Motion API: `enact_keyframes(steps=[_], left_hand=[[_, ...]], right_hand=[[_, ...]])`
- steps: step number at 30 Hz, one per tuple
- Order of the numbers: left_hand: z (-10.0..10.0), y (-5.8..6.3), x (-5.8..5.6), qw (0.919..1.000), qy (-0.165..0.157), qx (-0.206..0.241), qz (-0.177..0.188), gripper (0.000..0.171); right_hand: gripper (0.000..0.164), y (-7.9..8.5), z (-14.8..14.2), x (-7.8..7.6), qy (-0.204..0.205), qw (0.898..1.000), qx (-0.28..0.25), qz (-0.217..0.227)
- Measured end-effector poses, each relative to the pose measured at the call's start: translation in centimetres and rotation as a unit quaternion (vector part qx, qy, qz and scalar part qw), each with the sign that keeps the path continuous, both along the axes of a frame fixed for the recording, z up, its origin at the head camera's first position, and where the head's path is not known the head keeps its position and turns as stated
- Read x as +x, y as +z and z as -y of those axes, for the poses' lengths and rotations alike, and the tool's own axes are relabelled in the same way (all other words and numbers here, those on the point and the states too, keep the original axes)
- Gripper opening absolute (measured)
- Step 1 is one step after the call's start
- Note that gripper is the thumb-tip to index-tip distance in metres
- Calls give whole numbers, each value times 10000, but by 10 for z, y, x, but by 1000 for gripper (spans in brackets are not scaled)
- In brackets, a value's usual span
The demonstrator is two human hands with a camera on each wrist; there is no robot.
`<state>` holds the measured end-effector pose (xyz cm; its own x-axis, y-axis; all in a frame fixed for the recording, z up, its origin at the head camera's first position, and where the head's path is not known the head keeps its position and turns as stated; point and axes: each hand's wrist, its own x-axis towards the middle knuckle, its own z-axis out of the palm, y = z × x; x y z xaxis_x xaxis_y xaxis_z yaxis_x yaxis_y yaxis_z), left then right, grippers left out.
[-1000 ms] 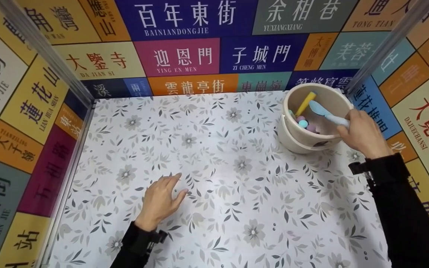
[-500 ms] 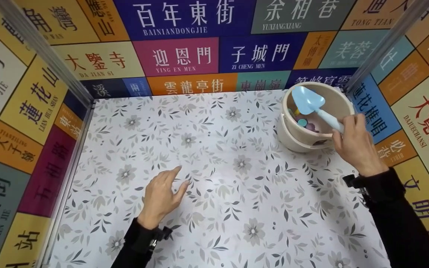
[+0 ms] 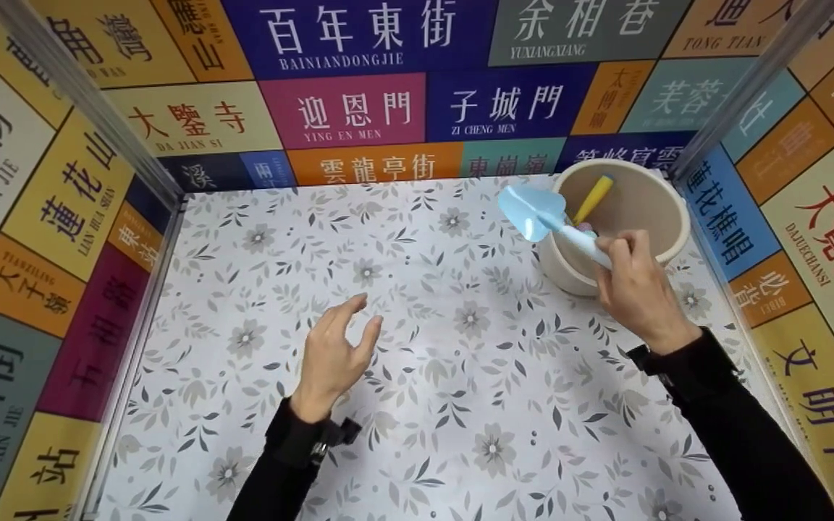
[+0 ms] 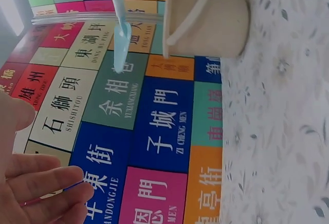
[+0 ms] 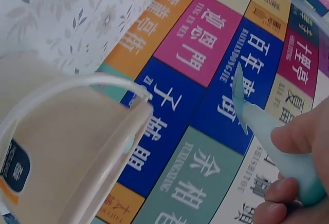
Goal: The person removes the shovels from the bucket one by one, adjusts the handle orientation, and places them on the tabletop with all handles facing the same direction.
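Note:
My right hand point(image 3: 638, 293) grips the handle of a light blue toy shovel point(image 3: 533, 211). The shovel's blade reaches left past the rim of a cream bucket point(image 3: 659, 210), above the table. In the right wrist view the shovel point(image 5: 277, 142) shows nearly edge-on, with thumb and fingers round its handle. Inside the bucket a yellow stick-shaped piece point(image 3: 594, 197) leans on the wall; a purple bit shows below it, and the rest is hidden by the shovel and hand. My left hand point(image 3: 334, 354) hovers over the table, fingers loosely extended, holding nothing.
The table point(image 3: 417, 405) has a white cover with grey flowers and leaves. Colourful panels with Chinese lettering point(image 3: 359, 108) wall it in at the back and both sides. The bucket's white carrying handle point(image 5: 77, 82) arches against its side in the right wrist view.
The shovel has come up out of the bucket and swung left past its rim, carried by my right hand. My left hand has shifted slightly forward and right.

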<state>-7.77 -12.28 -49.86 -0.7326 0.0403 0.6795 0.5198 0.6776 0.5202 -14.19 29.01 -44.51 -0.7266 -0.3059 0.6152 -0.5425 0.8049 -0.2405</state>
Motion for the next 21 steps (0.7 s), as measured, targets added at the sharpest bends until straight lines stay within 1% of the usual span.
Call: enact_keyframes(steps=[2, 4, 6, 8, 12, 17, 19, 21], left_hand=[[-7, 2, -4, 9997, -28, 235, 79, 33], [-14, 4, -8, 9985, -37, 486, 252, 29], [-22, 5, -11, 9955, -54, 772, 549, 26], [-32, 4, -15, 9905, -70, 1024, 914, 24], [-52, -2, -20, 9760, -212, 1421, 1639, 23], [-74, -15, -27, 9600, -469, 1573, 2269, 28], [-82, -21, -30, 9517, -485, 1674, 2526, 30], [-88, -26, -34, 9412, -493, 1851, 2784, 31]], right_hand=[[28, -6, 8, -1, 133, 9997, 48, -179], [28, -12, 18, -2, 268, 9990, 89, -340], [28, -19, 28, -2, 392, 9982, 128, -428], [27, -27, 38, -2, 482, 9977, 167, -457], [28, -43, 61, -1, 603, 9967, 130, -530], [30, -61, 89, -1, 705, 9937, -28, -867], [30, -69, 97, -1, 749, 9923, -69, -980], [27, -77, 105, -2, 801, 9895, -81, -1197]])
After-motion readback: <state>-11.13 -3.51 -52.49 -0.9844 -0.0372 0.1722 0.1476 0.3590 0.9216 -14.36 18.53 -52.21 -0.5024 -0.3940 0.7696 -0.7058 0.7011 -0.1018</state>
